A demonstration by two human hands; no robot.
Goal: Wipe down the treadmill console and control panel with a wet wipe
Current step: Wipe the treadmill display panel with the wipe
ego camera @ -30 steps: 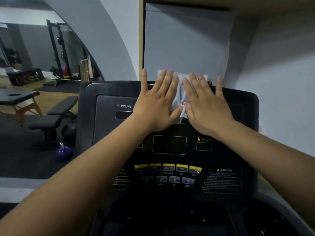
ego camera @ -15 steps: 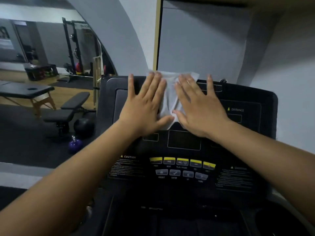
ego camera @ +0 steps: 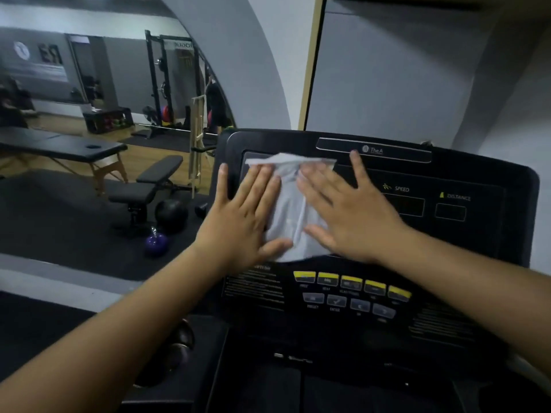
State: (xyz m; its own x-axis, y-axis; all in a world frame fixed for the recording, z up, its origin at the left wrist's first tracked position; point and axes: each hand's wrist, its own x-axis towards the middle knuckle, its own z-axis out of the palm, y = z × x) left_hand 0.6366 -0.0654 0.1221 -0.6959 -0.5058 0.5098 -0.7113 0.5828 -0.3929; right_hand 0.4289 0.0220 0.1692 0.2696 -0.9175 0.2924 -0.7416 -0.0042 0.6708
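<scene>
The thin white wet wipe (ego camera: pixel 287 210) lies spread on the upper left part of the black treadmill console (ego camera: pixel 477 263), with the left hand (ego camera: pixel 241 222) and right hand (ego camera: pixel 351 216) pressing it flat, both grips open, fingers straight.

Both bare arms reach forward; the left forearm (ego camera: pixel 119 323) rises from the lower left, the right forearm (ego camera: pixel 477 287) comes in from the right edge; the left hand (ego camera: pixel 241 225) lies flat, palm down, fingers (ego camera: pixel 259 186) straight, the little finger splayed to the left; the right hand (ego camera: pixel 354 219) lies flat beside it, fingers straight, the little finger splayed to the right; both hands press on the wipe (ego camera: pixel 287 213); the thumbs point toward each other, near but apart.
</scene>
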